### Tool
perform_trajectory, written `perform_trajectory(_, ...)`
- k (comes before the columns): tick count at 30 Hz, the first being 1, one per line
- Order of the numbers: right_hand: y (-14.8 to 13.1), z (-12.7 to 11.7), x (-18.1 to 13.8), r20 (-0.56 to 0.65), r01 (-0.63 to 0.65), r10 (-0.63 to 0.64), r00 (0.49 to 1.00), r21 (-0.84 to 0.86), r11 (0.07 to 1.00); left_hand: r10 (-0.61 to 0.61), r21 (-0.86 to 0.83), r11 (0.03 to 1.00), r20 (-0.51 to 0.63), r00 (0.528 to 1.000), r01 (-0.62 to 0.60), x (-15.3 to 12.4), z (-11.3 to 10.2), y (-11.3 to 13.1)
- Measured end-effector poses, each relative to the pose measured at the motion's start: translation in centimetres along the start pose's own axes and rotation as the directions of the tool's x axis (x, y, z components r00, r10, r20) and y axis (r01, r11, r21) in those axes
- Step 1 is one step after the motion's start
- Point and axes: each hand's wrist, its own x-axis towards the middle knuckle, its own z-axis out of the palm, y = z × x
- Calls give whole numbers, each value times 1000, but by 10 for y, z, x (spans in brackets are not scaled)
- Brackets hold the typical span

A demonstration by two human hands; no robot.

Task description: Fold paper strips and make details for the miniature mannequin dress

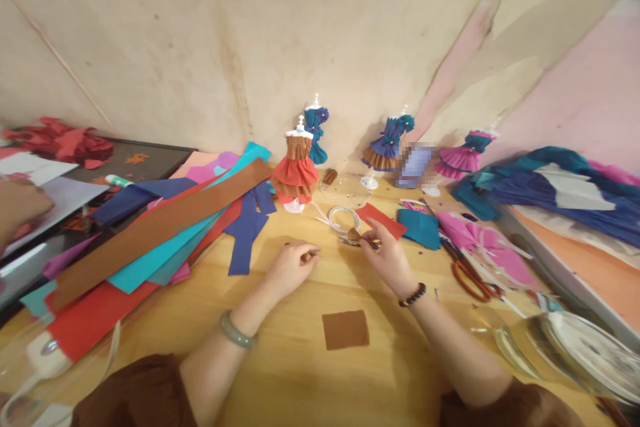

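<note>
My left hand [296, 265] is over the middle of the wooden table, its fingers curled together. Whatever they might hold is too small to make out. My right hand [386, 253] is closed, with a small folded brown fabric piece [354, 234] at its fingertips. Just under those fingers is a small metal tool [346, 241], partly hidden. A flat brown fabric square [346, 330] lies nearer to me, between my forearms. Beyond my right hand are a roll of white tape [344, 211], a red fabric piece [387, 221] and a teal fabric piece [419, 228].
Several small dress forms, including one in red and brown [295, 170], stand along the wall. Long fabric strips [165, 233] are piled on the left. Orange-handled scissors [470, 282], pink fabric [483, 243] and a large clear spool [593, 353] lie on the right.
</note>
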Motion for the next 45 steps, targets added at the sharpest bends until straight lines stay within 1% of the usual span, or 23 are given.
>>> perform_trajectory(1, -11, 2, -3, 3, -7, 7, 1000, 105, 994, -37, -29, 999, 1, 999, 37, -2, 2, 0)
perform_trajectory(3, -34, 10, -10, -21, 26, -22, 1000, 216, 976, -120, -145, 982, 27, 992, 123, -5, 4, 2)
perform_trajectory(5, -53, 22, -18, -32, 87, -82, 996, 220, 972, -167, -307, 933, 96, 981, 189, -6, 6, 4)
perform_trajectory(6, -60, 28, -21, -33, 114, -109, 993, 210, 971, -162, -378, 904, 129, 978, 200, -7, 6, 5)
perform_trajectory(7, -64, 34, -24, -32, 138, -135, 990, 196, 971, -153, -432, 879, 147, 977, 203, -7, 5, 5)
perform_trajectory(9, -69, 44, -28, -23, 167, -166, 986, 169, 971, -145, -498, 844, 147, 978, 200, -7, 4, 6)
perform_trajectory(12, -70, 50, -30, -2, 190, -192, 981, 166, 968, -202, -549, 803, 115, 973, 231, -7, 2, 6)
perform_trajectory(16, -72, 48, -31, 10, 217, -223, 975, 204, 955, -263, -626, 736, 86, 961, 258, -6, 0, 6)
perform_trajectory(20, -72, 47, -32, -14, 242, -244, 970, 191, 951, -297, -671, 682, 109, 949, 291, -7, 1, 5)
perform_trajectory(23, -69, 49, -32, -48, 307, -303, 952, 132, 943, -307, -667, 678, 126, 944, 309, -7, 3, 3)
perform_trajectory(26, -68, 50, -32, -81, 408, -403, 911, 43, 912, -289, -668, 686, 114, 951, 288, -7, 4, 0)
perform_trajectory(29, -69, 49, -32, -71, 443, -442, 894, -5, 896, -266, -647, 715, 99, 959, 265, -7, 4, -2)
perform_trajectory(31, -70, 48, -32, -79, 435, -432, 898, 17, 900, -281, -614, 743, 79, 957, 268, -7, 3, -1)
perform_trajectory(34, -69, 48, -33, -102, 394, -385, 917, 91, 915, -302, -572, 779, 14, 953, 255, -6, 0, 4)
perform_trajectory(38, -67, 50, -34, -99, 285, -270, 958, 200, 938, -255, -534, 826, -68, 965, 181, -6, -2, 12)
perform_trajectory(40, -67, 50, -33, -86, 225, -209, 974, 265, 938, -239, -540, 824, -58, 969, 171, -6, -2, 14)
perform_trajectory(42, -67, 51, -32, -75, 174, -158, 985, 322, 931, -227, -569, 804, -21, 974, 175, -7, -2, 15)
perform_trajectory(45, -68, 50, -31, -61, 122, -108, 992, 360, 925, -223, -593, 785, 5, 975, 182, -8, -2, 17)
